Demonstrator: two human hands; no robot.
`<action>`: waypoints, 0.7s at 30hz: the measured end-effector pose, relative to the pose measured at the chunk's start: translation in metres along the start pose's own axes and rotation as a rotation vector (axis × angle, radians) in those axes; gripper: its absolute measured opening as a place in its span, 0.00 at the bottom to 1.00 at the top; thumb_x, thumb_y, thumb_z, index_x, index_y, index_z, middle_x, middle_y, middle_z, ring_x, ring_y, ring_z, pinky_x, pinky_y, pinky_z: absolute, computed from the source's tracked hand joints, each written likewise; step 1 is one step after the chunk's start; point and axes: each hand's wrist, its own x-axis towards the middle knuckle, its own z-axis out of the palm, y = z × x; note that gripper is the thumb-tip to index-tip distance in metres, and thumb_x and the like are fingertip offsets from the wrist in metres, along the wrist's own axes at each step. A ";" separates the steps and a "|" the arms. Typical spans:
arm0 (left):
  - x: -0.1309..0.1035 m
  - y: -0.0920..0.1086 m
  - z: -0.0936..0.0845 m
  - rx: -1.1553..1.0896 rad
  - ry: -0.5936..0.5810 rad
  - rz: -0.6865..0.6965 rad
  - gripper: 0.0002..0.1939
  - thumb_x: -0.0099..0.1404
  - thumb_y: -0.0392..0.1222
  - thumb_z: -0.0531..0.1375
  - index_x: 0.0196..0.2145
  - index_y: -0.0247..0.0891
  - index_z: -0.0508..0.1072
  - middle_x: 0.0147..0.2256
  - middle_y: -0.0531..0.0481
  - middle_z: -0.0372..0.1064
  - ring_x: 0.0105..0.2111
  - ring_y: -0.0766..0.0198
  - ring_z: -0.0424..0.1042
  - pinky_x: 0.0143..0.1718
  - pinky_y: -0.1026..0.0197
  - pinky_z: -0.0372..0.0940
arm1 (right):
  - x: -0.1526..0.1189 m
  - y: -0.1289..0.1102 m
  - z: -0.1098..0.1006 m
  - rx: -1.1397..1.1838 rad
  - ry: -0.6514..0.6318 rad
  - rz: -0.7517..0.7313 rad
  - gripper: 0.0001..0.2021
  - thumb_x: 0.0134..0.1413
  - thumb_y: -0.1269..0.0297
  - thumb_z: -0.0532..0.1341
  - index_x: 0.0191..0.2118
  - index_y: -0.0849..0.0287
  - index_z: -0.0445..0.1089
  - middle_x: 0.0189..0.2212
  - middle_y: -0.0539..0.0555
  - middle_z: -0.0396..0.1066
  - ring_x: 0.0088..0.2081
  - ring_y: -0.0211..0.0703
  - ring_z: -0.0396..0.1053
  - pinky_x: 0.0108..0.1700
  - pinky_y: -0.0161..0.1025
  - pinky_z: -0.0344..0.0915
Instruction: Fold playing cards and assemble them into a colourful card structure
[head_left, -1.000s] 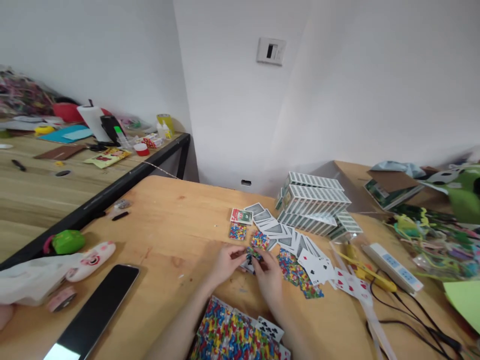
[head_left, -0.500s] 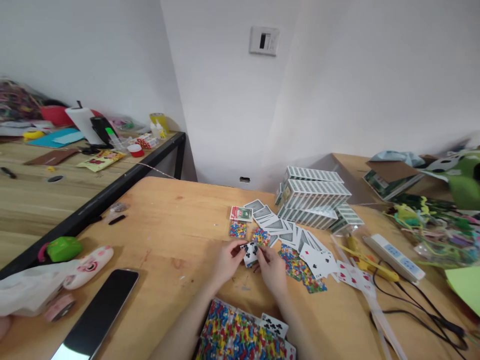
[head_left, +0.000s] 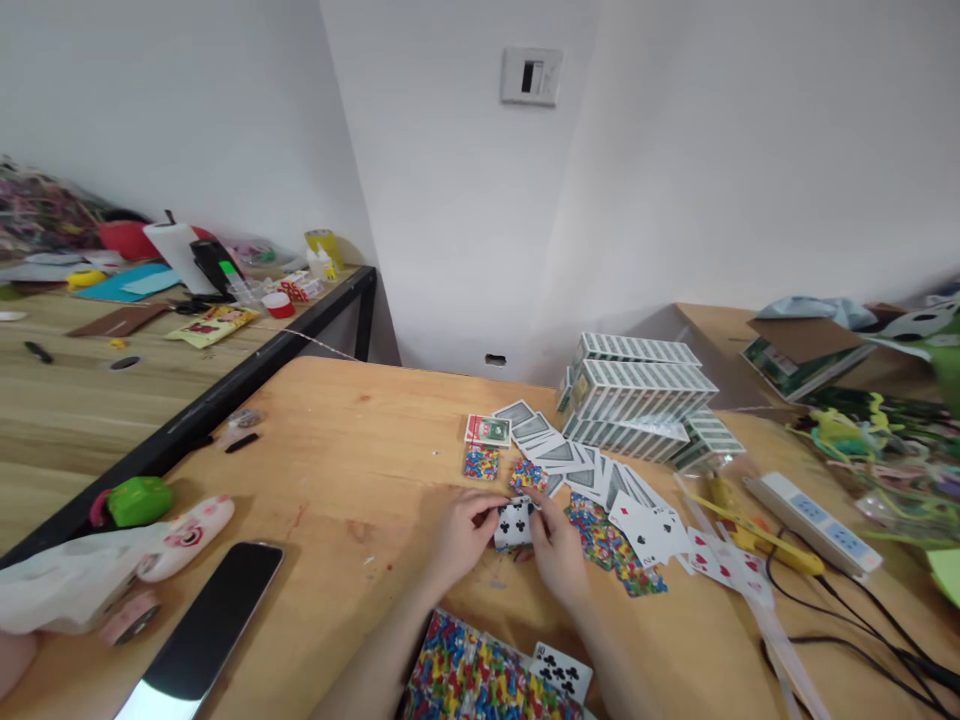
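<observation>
Between my hands is a playing card with black clubs [head_left: 514, 522], its top edge curved or folded. My left hand [head_left: 466, 530] pinches its left side, and my right hand [head_left: 555, 542] pinches its right side. Below them, at the bottom edge, lies a multicoloured patterned sheet [head_left: 472, 670], with a ten of clubs [head_left: 561, 672] beside it near my right forearm. Beyond my hands are a fanned row of cards [head_left: 559, 452], small colourful pieces [head_left: 481, 462] and a red and green card pack [head_left: 487, 430].
Striped card boxes [head_left: 641, 390] are stacked at the back right. A power strip [head_left: 814, 522], yellow tool [head_left: 776, 545] and black cables lie at the right. At the left are a black phone [head_left: 206, 625], a green object [head_left: 139, 500] and a white plush [head_left: 82, 575].
The card between my hands has turned and shows more of its clubs, its top now bent. The view has shifted slightly, moving the surroundings a little to the right.
</observation>
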 end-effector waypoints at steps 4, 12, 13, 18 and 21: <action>-0.001 0.004 -0.001 0.020 -0.015 -0.001 0.14 0.56 0.33 0.53 0.38 0.40 0.73 0.37 0.48 0.71 0.38 0.63 0.68 0.41 0.59 0.64 | -0.002 0.001 -0.003 -0.018 0.001 -0.001 0.19 0.46 0.58 0.53 0.45 0.57 0.66 0.25 0.52 0.67 0.20 0.40 0.66 0.18 0.36 0.67; -0.002 0.009 0.000 0.015 -0.017 -0.061 0.12 0.57 0.35 0.52 0.37 0.39 0.71 0.34 0.49 0.71 0.33 0.65 0.68 0.36 0.62 0.64 | -0.004 0.007 -0.006 0.009 -0.060 0.014 0.18 0.47 0.60 0.52 0.45 0.57 0.66 0.31 0.55 0.70 0.19 0.39 0.66 0.20 0.38 0.67; -0.003 0.009 0.001 0.010 -0.009 -0.080 0.11 0.56 0.35 0.53 0.37 0.38 0.70 0.33 0.49 0.70 0.31 0.65 0.68 0.34 0.63 0.64 | -0.003 0.008 -0.005 0.024 -0.080 0.030 0.18 0.47 0.60 0.52 0.45 0.57 0.67 0.33 0.56 0.70 0.19 0.39 0.66 0.20 0.38 0.67; -0.004 0.010 0.000 0.021 -0.018 -0.084 0.08 0.56 0.34 0.52 0.35 0.38 0.68 0.29 0.52 0.67 0.28 0.67 0.66 0.30 0.64 0.62 | 0.000 0.007 -0.004 0.048 -0.086 0.048 0.16 0.45 0.60 0.54 0.39 0.58 0.71 0.35 0.56 0.70 0.24 0.41 0.67 0.22 0.39 0.68; -0.004 0.012 -0.001 0.041 -0.011 -0.007 0.08 0.56 0.33 0.52 0.31 0.39 0.69 0.30 0.51 0.67 0.32 0.65 0.66 0.35 0.62 0.62 | 0.000 0.003 -0.005 0.048 -0.089 0.009 0.15 0.45 0.59 0.55 0.38 0.59 0.71 0.31 0.55 0.70 0.25 0.42 0.66 0.22 0.38 0.68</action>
